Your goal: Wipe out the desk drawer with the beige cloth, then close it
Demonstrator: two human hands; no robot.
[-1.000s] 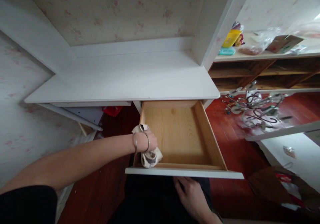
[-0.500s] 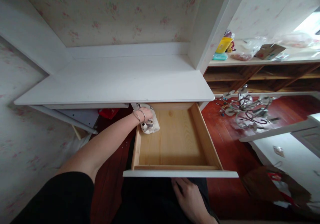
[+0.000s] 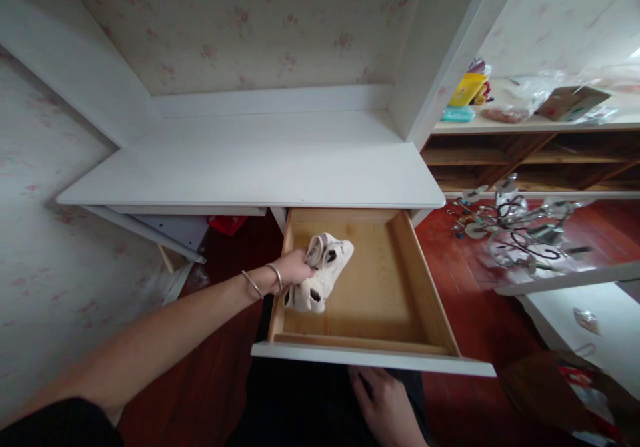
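A crumpled pale cloth (image 3: 336, 267) with dark patches is gripped in the left hand's (image 3: 296, 267) curled fingers, above the pulled-out wooden drawer's (image 3: 385, 287) floor; the right hand (image 3: 387, 404) (fingertips hidden, hold impossible to tell) is at its front. Farther right, a brown bag (image 3: 530, 387) contains red-and-white items (image 3: 575, 375).

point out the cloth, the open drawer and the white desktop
Cloth (image 3: 326, 276): head view, on its bunched middle.
Open drawer (image 3: 383, 280): head view, on its bare wooden bottom.
White desktop (image 3: 280, 157): head view, mid top surface.
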